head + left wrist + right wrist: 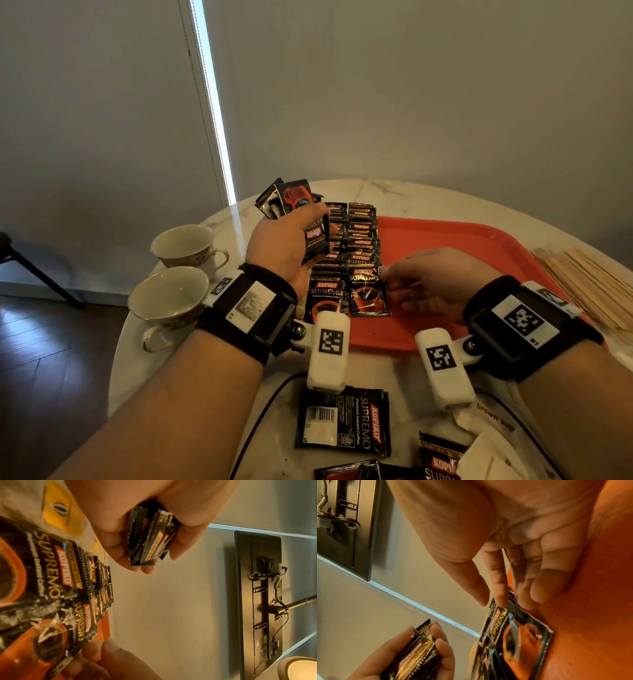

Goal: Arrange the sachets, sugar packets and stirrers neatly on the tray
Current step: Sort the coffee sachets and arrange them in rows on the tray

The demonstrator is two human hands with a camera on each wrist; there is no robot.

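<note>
Sachets in left hand, above tray.

Both forearms are bare. Each wrist wears a broad black fabric strap carrying a black box with white square-code labels. A white plastic camera housing, also code-marked, hangs from each strap on a screwed hinge

Left hand in curled grip, right hand outstretched.
</note>
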